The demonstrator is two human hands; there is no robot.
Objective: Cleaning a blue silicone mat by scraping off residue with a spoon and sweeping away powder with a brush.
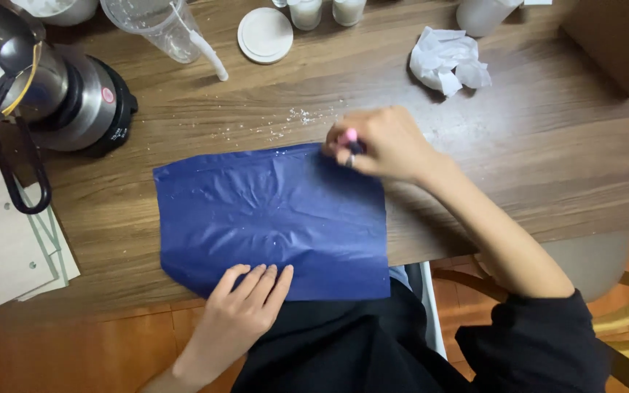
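Note:
A crinkled dark blue sheet (271,218) lies flat on the wooden table (533,145), its near edge hanging over the table's front. My left hand (245,298) rests flat on the sheet's near edge, fingers together, pressing it down. My right hand (384,142) is at the sheet's far right corner, fingers closed around a small pink object (348,136) whose tip touches the sheet. What the pink object is cannot be made out.
A metal kettle (52,87) with a black cord stands at the far left above pale envelopes (9,247). A clear plastic jug (158,25), white round lid (265,34), small jars (305,11) and crumpled white tissue (447,60) sit at the back. White crumbs (293,120) dot the table.

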